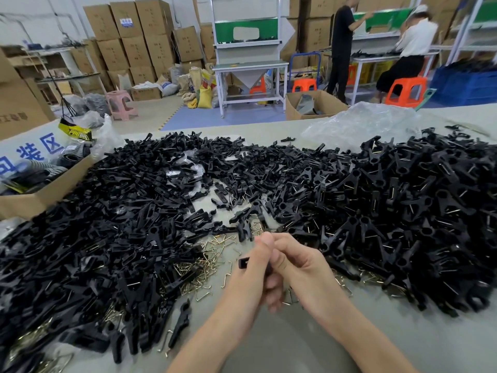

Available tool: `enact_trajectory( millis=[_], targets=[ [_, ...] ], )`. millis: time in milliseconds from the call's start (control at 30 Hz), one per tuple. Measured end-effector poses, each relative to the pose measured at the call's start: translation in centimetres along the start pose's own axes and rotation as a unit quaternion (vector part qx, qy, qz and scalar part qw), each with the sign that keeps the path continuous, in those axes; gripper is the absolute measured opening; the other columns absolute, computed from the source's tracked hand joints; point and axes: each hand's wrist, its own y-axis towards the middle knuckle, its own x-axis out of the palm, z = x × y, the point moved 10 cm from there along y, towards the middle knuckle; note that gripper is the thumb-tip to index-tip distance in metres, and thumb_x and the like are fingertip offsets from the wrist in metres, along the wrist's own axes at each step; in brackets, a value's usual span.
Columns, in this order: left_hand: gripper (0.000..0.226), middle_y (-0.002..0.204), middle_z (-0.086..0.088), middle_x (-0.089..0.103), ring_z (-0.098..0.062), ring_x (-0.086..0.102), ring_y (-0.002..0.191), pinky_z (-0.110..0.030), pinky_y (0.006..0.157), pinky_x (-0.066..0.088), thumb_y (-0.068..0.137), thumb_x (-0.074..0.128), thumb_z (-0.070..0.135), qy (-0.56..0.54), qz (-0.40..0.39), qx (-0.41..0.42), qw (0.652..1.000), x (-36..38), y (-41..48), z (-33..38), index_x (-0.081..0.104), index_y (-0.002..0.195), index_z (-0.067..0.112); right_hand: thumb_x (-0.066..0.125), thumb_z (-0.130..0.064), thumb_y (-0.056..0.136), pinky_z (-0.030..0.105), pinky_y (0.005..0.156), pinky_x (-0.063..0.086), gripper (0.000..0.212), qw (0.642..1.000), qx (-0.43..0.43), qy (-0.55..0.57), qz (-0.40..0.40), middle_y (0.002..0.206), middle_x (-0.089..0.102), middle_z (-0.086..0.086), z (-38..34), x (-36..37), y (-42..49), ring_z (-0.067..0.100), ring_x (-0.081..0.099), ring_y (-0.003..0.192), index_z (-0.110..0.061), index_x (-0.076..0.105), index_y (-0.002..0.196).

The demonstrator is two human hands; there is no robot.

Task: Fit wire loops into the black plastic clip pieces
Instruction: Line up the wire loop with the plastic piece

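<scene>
Both hands are bunched together low in the middle of the view. The left hand (255,275) has its fingers curled round a small black plastic clip piece (243,263), thumb on top. One squared end of the piece pokes out to the left of the fist. The right hand (301,267) is curled tight against the left thumb. I can't tell if it's pinching the clip, a wire or nothing, since that bit is hidden.

Containers: far left of the grip sits an open brown cardboard box (40,195) with blue characters on a white flap. It holds grey striped rolled-up things and some yellow-and-black packs. Well beyond the hands, on the floor past the table edge, there's an open cardboard carton (295,110) with something dark grey inside. Far back right are blue plastic crates (462,84) with black stuff in them, too blurry to name. A crumpled clear plastic bag (360,125) lies beyond and right of the hands.

The surface is a pale grey-green table (282,345). Brass-coloured bent wire loops (212,251) are scattered just left of the grip. A big heap of loose black clip pieces (121,211) spreads out to the left. To the right is a heap of V-shaped black clips (403,211) with wire glinting in them.

Way behind all that there are stacked brown cartons (139,36), a white workbench (250,68) with a green panel, orange plastic stools (406,90) and a pink plastic stool (121,103). Two people (341,49) are at a far bench.
</scene>
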Motion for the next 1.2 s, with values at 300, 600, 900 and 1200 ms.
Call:
enact_trajectory(
  millis=[300, 600, 900, 1200],
  targets=[
    [0.060, 0.044, 0.008, 0.029, -0.011, 0.031, 0.035, -0.022, 0.041, 0.036, 0.071, 0.058, 0.079, -0.001, 0.021, -0.004, 1.000, -1.5, 0.4, -0.4, 0.060, 0.062, 0.020, 0.060, -0.021, 0.094, 0.034, 0.053, 0.058, 0.039, 0.998, -0.036, -0.018, -0.050, 0.085, 0.072, 0.010, -1.0, 0.9, -0.1, 0.026, 0.069, 0.060, -0.015, 0.062, 0.132],
    [0.037, 0.047, 0.007, 0.029, -0.009, 0.028, 0.035, -0.022, 0.040, 0.037, 0.079, 0.062, 0.058, -0.018, -0.020, 0.034, 0.999, -1.0, 0.3, 0.8, 0.061, 0.062, 0.025, 0.060, -0.010, 0.088, 0.033, 0.057, 0.059, 0.037, 0.996, -0.051, 0.000, -0.077, 0.108, 0.067, 0.011, -1.8, 1.2, -0.4, 0.025, 0.070, 0.063, 0.000, 0.067, 0.123],
    [0.040, 0.048, 0.004, 0.040, -0.012, 0.037, 0.037, -0.027, 0.048, 0.041, 0.076, 0.061, 0.060, 0.064, -0.031, 0.000, 0.997, -0.9, 0.3, -0.3, 0.060, 0.056, 0.025, 0.074, -0.006, 0.090, 0.022, 0.068, 0.059, 0.026, 0.952, -0.143, -0.270, -0.027, 0.126, 0.061, -0.016, -1.8, 0.1, -1.1, 0.015, 0.075, 0.078, -0.020, 0.076, 0.111],
    [0.053, 0.070, 0.000, 0.066, -0.012, 0.056, 0.050, -0.029, 0.052, 0.051, 0.079, 0.058, 0.075, 0.035, -0.066, 0.012, 0.997, 0.6, -0.2, 0.2, 0.075, 0.089, 0.026, 0.066, -0.025, 0.096, 0.048, 0.076, 0.057, 0.017, 0.896, -0.210, -0.388, 0.045, 0.126, 0.058, -0.021, -3.1, -0.2, -1.9, 0.025, 0.066, 0.092, -0.015, 0.076, 0.107]
  ],
)
